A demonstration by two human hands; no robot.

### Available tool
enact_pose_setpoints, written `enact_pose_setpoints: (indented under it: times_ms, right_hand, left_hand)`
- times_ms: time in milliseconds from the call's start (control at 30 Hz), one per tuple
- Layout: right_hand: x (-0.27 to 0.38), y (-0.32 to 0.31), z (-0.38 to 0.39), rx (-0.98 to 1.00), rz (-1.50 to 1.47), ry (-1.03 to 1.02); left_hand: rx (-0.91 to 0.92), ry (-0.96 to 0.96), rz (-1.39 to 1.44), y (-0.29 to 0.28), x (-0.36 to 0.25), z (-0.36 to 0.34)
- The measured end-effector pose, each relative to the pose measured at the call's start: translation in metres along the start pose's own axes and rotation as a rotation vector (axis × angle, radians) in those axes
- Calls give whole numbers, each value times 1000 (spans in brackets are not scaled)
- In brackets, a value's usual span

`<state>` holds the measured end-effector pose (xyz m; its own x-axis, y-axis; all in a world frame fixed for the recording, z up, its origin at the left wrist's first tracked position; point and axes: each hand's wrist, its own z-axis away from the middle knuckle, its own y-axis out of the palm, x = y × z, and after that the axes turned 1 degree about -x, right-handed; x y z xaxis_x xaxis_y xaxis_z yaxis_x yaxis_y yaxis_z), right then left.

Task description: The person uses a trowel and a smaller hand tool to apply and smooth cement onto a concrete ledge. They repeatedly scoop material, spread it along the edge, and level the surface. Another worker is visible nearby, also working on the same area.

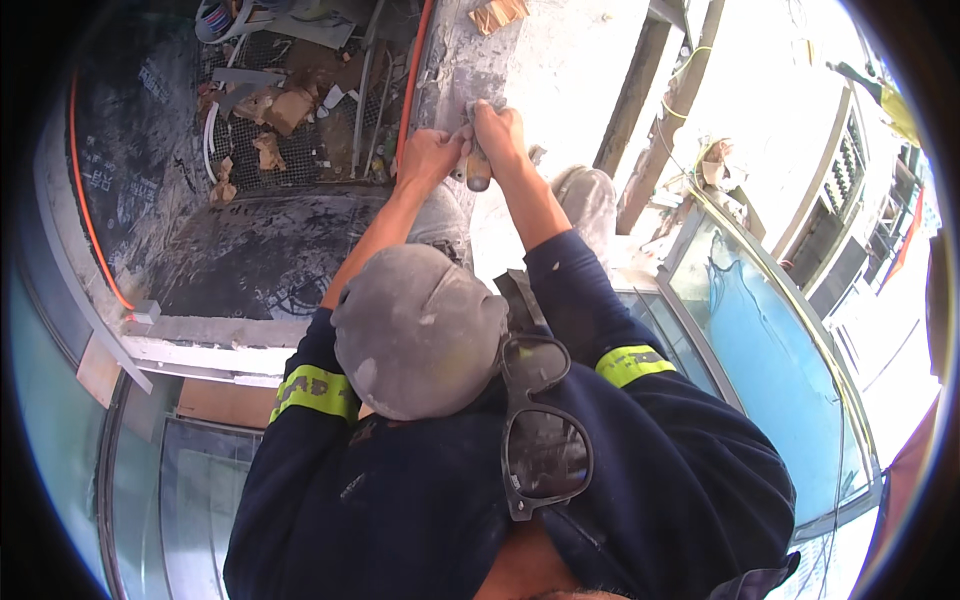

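My right hand (498,132) is closed round a dusty hand tool with a brownish, rounded handle (478,182). The handle's end points back toward me; its working end is mostly hidden by my fingers, so I cannot tell its exact kind. Close by on its left, my left hand (433,156) has its fingers pinched together against or beside the tool. What they hold is too small to make out. Both hands are above a dusty grey, plaster-smeared ledge (470,60). A pair of sunglasses (547,450) hangs at my chest, beside a dusty grey rounded thing (420,330).
An orange hose (413,85) runs along the ledge's left side. Farther left lie broken cardboard pieces (290,110) and scraps on black mesh (275,172). A glass panel (770,330) leans at the right, near wooden posts (665,110). A small grey box (146,312) ends another orange hose.
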<state>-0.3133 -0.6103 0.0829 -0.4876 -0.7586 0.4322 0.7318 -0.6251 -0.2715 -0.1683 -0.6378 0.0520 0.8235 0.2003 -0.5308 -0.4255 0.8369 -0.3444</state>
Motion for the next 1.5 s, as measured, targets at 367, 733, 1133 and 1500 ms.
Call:
enact_pose_setpoints:
  times_ms: [367,733,1133,1500]
  right_hand:
    - [-30,-29,-7,193,-448,-15]
    - [-34,-21,18,138,-197,-60]
    - [-31,-19,17,98,-106,-123]
    - [-24,-22,16,143,-119,-110]
  left_hand:
    - [-13,74,15,7,-12,8]
    - [47,-28,196,-1,-20,6]
    - [37,-36,141,2,-15,4]
    - [39,-23,116,3,-17,1]
